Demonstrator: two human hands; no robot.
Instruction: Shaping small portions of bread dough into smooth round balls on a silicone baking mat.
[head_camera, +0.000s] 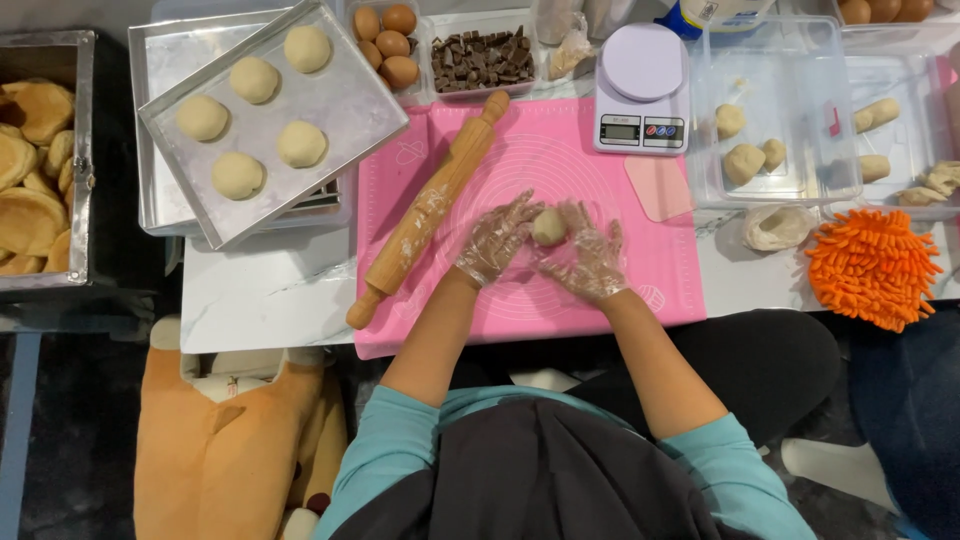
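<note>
Pink silicone is covering the middle of the worktop (260, 300): a baking mat (600, 290) is lying there, and both of the person's hands are working over its centre. In the head view, the left hand (495, 240) and the right hand (588, 258), each wearing a thin clear plastic glove, are cupping a small ball of pale dough (548, 226) between them. The fingers of both hands are curling partly round it, touching it from either side, neither fully closed nor spread flat. The dough ball is sitting between the fingertips, just above the mat's printed circles.

A wooden rolling pin (428, 210), dusted with flour, is lying slantwise on the mat just to the left of the left hand. Farther left, a metal baking tray (345, 100) is resting tilted on another tray and is carrying five rounded dough balls (255, 80), well apart from one another. At the far left edge a metal tin (80, 160) is holding golden baked buns. Behind the mat, brown eggs (390, 45) and a tub of chocolate chunks (482, 58) are standing side by side. A white kitchen scale (642, 90) is sitting at the mat's upper right corner, with a pink scraper (658, 188) just below it. To the right, a clear plastic box (775, 110) is holding more dough pieces, and an orange shaggy mitt (870, 265) is lying near the worktop's right edge.
</note>
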